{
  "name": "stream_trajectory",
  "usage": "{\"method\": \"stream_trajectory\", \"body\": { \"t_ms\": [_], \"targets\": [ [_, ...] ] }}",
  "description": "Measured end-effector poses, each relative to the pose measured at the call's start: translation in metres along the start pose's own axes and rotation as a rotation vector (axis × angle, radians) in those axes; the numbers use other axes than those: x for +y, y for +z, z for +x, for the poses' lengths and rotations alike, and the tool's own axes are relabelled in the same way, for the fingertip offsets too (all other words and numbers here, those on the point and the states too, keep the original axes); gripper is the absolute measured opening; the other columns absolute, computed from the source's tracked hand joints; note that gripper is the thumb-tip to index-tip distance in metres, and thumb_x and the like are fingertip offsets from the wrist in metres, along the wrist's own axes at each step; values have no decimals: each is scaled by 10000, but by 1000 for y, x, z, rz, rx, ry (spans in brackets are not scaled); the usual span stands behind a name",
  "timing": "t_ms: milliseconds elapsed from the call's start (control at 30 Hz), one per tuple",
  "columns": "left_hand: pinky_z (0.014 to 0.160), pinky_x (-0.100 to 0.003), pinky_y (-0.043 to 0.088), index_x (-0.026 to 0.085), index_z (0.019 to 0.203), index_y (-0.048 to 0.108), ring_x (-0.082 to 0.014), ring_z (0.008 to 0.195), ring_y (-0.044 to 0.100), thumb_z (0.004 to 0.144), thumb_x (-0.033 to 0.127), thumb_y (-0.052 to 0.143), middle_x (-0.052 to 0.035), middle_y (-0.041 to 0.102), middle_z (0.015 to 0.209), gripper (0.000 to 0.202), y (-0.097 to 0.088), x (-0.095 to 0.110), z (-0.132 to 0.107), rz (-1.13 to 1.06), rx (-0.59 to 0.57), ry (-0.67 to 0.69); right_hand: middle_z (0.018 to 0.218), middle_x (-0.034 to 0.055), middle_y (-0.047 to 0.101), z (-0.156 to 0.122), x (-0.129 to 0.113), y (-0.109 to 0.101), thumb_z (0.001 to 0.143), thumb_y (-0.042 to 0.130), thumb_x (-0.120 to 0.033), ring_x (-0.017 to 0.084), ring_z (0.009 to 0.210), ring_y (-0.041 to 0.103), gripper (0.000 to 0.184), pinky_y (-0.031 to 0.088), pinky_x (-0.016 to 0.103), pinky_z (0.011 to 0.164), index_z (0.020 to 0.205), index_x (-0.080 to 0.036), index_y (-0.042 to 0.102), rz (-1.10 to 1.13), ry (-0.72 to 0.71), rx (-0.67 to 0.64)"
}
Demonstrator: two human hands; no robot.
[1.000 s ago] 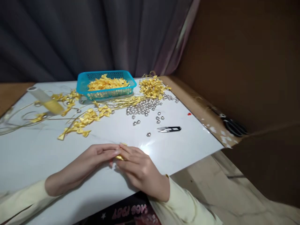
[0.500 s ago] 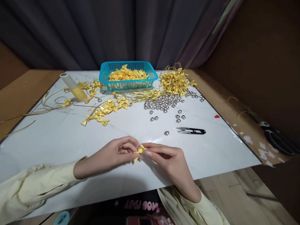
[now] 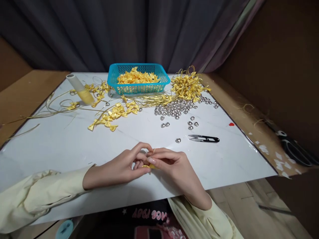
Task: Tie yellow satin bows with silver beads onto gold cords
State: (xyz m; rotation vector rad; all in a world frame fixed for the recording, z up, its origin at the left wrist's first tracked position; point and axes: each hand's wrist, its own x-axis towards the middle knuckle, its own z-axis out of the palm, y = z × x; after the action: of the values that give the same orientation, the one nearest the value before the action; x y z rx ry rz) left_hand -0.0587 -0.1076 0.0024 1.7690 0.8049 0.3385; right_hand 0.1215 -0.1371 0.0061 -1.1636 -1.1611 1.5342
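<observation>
Low over the front of the table, my left hand (image 3: 129, 163) pinches a small yellow satin ribbon bow (image 3: 147, 166) from the left. My right hand (image 3: 169, 162) meets it from the right, thumb and forefinger pressed together just above the bow. A thin, pale yellow cord (image 3: 154, 151) sticks up from between those right fingertips. Fingers cover most of the bow, and whether the cord goes around it is hidden. A lone silver bead (image 3: 178, 140) and black-handled thread snips (image 3: 204, 138) lie beyond my right hand.
A blue basket (image 3: 139, 89) of yellow bows stands at the back. Beside it are a pile of corded bows (image 3: 188, 85) and many silver beads (image 3: 174, 108). Loose bows (image 3: 117, 113), gold cords (image 3: 149, 99) and a glue bottle (image 3: 79, 89) lie left. Scissors (image 3: 296, 149) rest right.
My fingers have closed in around the bow, so less of it shows. The right fingertips have moved slightly left and up, with a strand now standing above them. The view has shifted a little.
</observation>
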Motion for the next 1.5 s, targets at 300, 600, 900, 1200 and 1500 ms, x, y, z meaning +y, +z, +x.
{"method": "stream_trajectory", "body": {
  "t_ms": [300,600,900,1200,1500],
  "targets": [
    [690,-263,399,205,1124,372,-130,740,552,811,248,622,-29,661,866,403,-6,4,4,-397,-27,-167,855,54,746,1,-12,-27,749,676,-302,223,812,679,126,526,369,767,780,-209,754,-387,-96,386],
    [639,-229,386,156,1054,491,-113,704,549,850,212,572,-72,700,887,226,-17,6,7,-527,-109,-207,1129,63,677,-19,-32,-61,734,695,-322,292,1124,582,104,467,461,944,787,-260,761,-678,-263,430],
    [645,-239,380,175,1026,497,-127,714,554,852,248,577,-10,672,775,205,-17,2,7,-538,-128,-154,890,43,713,-7,-20,-15,750,693,-233,167,814,665,73,534,302,768,728,-241,761,-276,-70,-86],
    [542,-207,356,161,1007,530,-86,573,466,844,309,592,38,574,683,228,-16,1,8,-536,-57,-165,866,48,700,-5,-12,-16,710,730,-266,156,793,627,63,502,299,771,690,-211,756,-41,56,-82],
    [434,-173,315,113,823,610,-61,471,437,849,299,587,-7,608,633,189,-17,4,10,-591,-113,-237,834,41,721,-4,-16,-14,730,710,-274,164,772,646,75,526,302,724,698,-216,747,-177,-63,43]
  ]
}}
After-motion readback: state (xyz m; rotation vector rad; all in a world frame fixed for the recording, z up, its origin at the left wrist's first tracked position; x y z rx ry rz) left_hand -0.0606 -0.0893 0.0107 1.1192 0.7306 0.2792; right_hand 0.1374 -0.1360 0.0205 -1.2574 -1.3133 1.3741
